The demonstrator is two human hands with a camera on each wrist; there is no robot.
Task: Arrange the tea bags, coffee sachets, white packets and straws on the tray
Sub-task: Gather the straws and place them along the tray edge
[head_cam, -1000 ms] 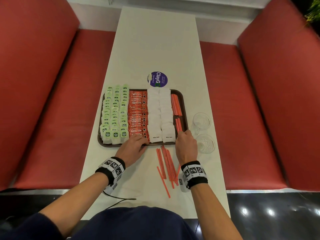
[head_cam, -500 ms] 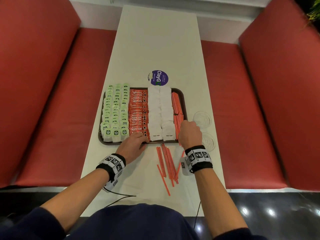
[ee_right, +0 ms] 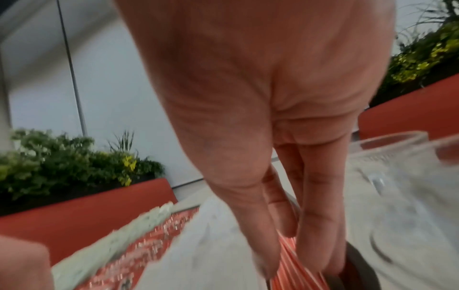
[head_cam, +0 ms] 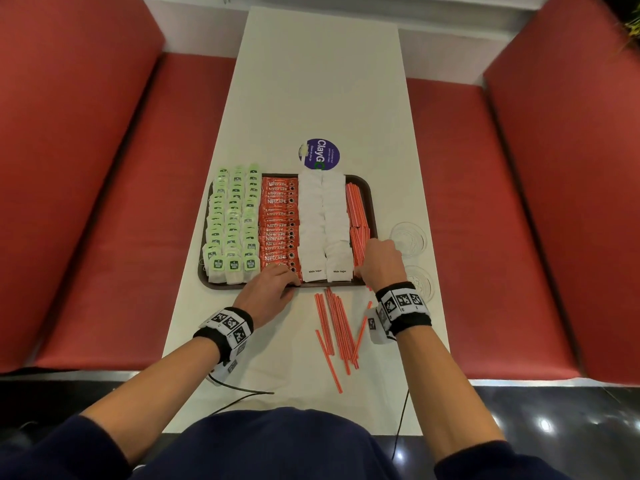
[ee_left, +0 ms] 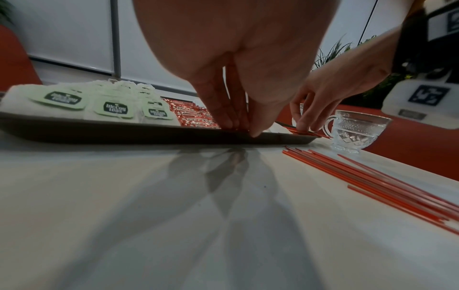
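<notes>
A dark tray holds green tea bags on the left, then red coffee sachets, white packets and a column of orange straws on the right. My left hand rests on the tray's near rim, with straight fingers on the nearest sachets. My right hand reaches down into the near right corner of the tray. Its thumb and fingers pinch a bunch of straws lying beside the white packets. Several loose straws lie on the table before the tray.
Two glass cups stand just right of the tray, close to my right hand. A round purple sticker lies behind the tray. Red bench seats flank the narrow white table. Thin cables trail near its front edge.
My right hand has moved forward from the tray's near edge along the right column, taking straws with it. My left hand has stayed at the near rim.
</notes>
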